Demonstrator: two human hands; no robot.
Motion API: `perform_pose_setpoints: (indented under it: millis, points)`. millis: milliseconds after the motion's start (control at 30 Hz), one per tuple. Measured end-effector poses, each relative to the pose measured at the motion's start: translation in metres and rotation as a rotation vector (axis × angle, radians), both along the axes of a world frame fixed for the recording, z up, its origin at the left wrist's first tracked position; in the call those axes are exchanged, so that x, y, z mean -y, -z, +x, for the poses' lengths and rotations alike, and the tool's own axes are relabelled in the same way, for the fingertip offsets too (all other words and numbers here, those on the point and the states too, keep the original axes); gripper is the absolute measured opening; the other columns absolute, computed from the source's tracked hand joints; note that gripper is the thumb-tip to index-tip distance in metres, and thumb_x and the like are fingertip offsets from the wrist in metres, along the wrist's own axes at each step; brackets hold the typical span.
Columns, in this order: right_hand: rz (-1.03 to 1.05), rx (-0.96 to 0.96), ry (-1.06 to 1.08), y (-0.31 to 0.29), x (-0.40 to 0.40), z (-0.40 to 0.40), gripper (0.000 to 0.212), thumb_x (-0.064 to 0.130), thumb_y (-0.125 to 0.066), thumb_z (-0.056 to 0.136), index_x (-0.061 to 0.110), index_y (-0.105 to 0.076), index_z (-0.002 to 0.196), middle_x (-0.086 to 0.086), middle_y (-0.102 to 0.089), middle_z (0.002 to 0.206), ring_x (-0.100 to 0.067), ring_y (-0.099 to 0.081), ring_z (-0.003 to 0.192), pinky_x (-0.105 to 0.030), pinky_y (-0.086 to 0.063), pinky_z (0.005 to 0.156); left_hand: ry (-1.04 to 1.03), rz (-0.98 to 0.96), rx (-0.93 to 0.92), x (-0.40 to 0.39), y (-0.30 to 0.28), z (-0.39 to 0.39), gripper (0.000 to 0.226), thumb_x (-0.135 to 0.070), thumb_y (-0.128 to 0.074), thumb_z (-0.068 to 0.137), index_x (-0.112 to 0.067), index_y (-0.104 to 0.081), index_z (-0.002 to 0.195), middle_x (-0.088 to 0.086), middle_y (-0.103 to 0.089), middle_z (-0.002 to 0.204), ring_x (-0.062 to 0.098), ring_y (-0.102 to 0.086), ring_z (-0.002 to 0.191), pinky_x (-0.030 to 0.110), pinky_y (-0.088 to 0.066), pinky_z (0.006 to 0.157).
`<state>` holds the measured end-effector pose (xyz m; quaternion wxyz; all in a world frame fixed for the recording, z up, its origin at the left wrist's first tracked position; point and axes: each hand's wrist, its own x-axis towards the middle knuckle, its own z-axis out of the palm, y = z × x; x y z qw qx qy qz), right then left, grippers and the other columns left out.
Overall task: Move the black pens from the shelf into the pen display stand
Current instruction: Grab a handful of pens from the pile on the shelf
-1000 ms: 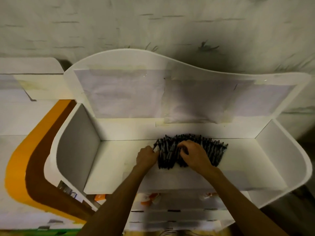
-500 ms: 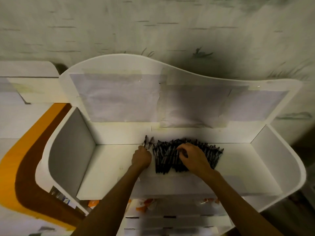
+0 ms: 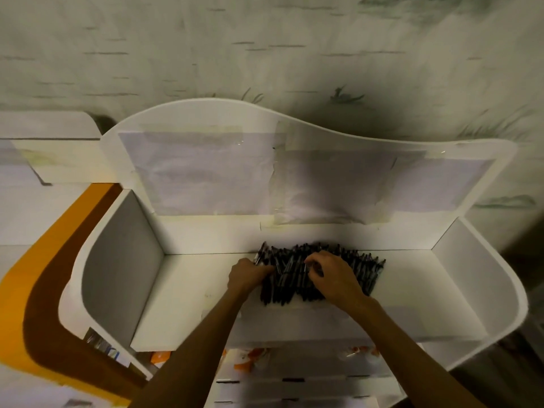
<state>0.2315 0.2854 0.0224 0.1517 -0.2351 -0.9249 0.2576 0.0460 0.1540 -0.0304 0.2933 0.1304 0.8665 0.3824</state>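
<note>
A heap of black pens (image 3: 362, 269) lies against the back of the white shelf (image 3: 188, 293), near its middle. My left hand (image 3: 247, 275) is closed at the heap's left edge, its fingers curled round several pens. My right hand (image 3: 332, 276) rests on top of the heap with its fingertips pinched among the pens. Below the shelf's front edge I see the white tiers of the pen display stand (image 3: 294, 387), partly hidden by my forearms.
The shelf has a grey left wall (image 3: 117, 266), a right wall (image 3: 459, 278) and a tall curved back panel (image 3: 206, 172) with taped paper sheets. Orange-and-white items (image 3: 247, 359) lie under the shelf. An orange and brown band (image 3: 38, 304) runs on the left.
The view has shifted slightly, so the shelf sits a little lower in it. My left hand has closed in on the heap's left edge; my right hand's fingers stay on the pens.
</note>
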Motion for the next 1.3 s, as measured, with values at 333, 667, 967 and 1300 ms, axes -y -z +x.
perform_pose_setpoints:
  millis: [333,667,967,1300]
  points:
    - [0.029,-0.002,0.022,0.001,-0.003,0.003,0.018,0.016,-0.056,0.096,0.017,-0.069,0.109,0.001,-0.065,0.103,-0.012,-0.056,0.085,-0.021,-0.043,0.074,-0.026,-0.097,-0.079,0.006,-0.006,-0.002,0.030,-0.037,-0.047,0.098,-0.011,-0.059,0.105,0.003,-0.065,0.080,0.018,-0.065,0.063,0.025,-0.049,0.054]
    - [0.005,-0.010,0.014,-0.002,-0.001,0.000,0.019,0.017,-0.057,0.097,0.017,-0.068,0.112,0.001,-0.065,0.107,-0.018,-0.062,0.088,-0.033,-0.053,0.080,0.058,-0.213,-0.264,0.003,-0.006,0.003,0.044,-0.054,-0.072,0.078,-0.017,-0.060,0.099,-0.003,-0.058,0.080,0.016,-0.058,0.071,0.026,-0.045,0.061]
    - [0.017,-0.013,0.012,0.000,0.001,0.000,0.019,0.017,-0.056,0.096,0.019,-0.068,0.111,0.004,-0.064,0.105,-0.012,-0.060,0.086,-0.026,-0.051,0.077,0.040,-0.258,-0.400,0.004,-0.006,0.018,0.029,-0.047,-0.068,0.078,-0.020,-0.058,0.078,-0.007,-0.053,0.066,0.014,-0.054,0.062,0.023,-0.038,0.056]
    - [0.035,-0.041,-0.015,-0.015,0.010,-0.021,0.021,0.018,-0.056,0.096,0.019,-0.070,0.112,0.002,-0.070,0.108,-0.011,-0.063,0.089,-0.026,-0.054,0.082,-0.308,0.317,-0.360,0.024,-0.021,0.001,0.025,-0.017,-0.062,0.085,-0.017,-0.053,0.063,-0.002,-0.053,0.054,0.018,-0.050,0.053,0.027,-0.038,0.052]
